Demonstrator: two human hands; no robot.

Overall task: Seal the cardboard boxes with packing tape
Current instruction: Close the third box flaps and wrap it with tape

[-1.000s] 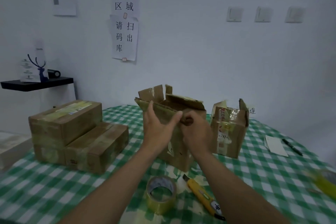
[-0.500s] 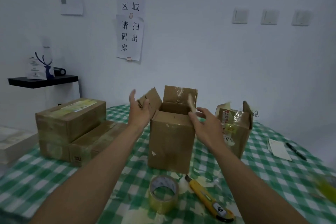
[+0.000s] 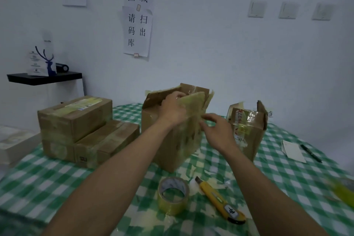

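An open cardboard box point(image 3: 172, 143) stands in the middle of the checked table, turned corner-on to me, its top flaps up. My left hand point(image 3: 172, 109) grips the near top flap point(image 3: 193, 103), which is covered in yellowish tape. My right hand point(image 3: 216, 130) hovers just right of the box with fingers spread, touching the flap's lower edge or very near it. A roll of clear packing tape point(image 3: 173, 195) lies on the table in front of the box. A second open box point(image 3: 247, 130) stands to the right.
Three taped boxes point(image 3: 80, 130) are stacked at the left. A yellow utility knife point(image 3: 220, 199) lies right of the tape roll. Paper and a pen point(image 3: 310, 152) lie far right, and a blurred yellow object point(image 3: 342, 191) sits at the right edge. Tape scraps litter the cloth.
The box has been turned corner-on. My left hand moved from beside the flaps onto the near flap and took hold of it. My right hand stays open at the box's right.
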